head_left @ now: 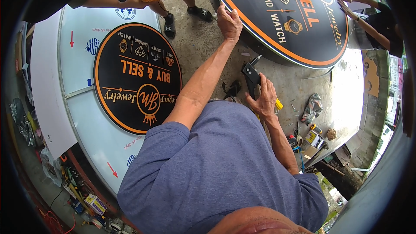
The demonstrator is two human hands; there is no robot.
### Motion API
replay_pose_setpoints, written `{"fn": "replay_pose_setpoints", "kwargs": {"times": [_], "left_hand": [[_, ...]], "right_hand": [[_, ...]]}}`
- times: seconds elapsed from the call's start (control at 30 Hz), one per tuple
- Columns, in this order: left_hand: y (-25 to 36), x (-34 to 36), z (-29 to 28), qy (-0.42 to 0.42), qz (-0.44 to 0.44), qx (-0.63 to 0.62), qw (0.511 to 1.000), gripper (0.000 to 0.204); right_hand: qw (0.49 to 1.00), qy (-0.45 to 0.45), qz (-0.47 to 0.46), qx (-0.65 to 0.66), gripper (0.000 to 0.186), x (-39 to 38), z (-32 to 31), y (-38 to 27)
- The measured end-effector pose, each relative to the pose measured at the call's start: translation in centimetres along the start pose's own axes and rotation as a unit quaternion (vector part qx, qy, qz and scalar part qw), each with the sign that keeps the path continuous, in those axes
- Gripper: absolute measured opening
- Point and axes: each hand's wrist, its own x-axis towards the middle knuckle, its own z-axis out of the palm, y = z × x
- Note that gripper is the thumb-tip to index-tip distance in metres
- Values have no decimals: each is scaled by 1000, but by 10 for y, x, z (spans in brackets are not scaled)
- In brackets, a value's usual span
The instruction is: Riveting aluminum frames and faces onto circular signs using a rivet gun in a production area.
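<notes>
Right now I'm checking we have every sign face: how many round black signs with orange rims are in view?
2. One round sign lies flat at left on a white sheet. The other sign is upper right, its rim under the left hand.

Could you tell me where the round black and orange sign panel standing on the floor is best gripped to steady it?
Probably along its thick rim, from the edge side: the round sign panel stands tilted, its broad flat face offers no grip. The left hand already rests on that rim; the right hand holds a black tool.
</notes>
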Motion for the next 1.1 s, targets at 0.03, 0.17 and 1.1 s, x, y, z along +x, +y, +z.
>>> {"fn": "replay_pose_setpoints", "kwargs": {"times": [0.03, 0.17, 1.1], "left_hand": [[-1, 0, 0, 5, -3, -6, 1000, 52], [-2, 0, -7, -19, -35, -59, 997, 55], [-86, -32, -8, -313, -23, -380, 870, 71]], "right_hand": [[1000, -3, -1, -4, 93, 0, 0, 1], [1000, 4, -8, 1, 92, 1, -4, -3], [979, 4, -51, -199, 76, 282, 87, -164]]}}
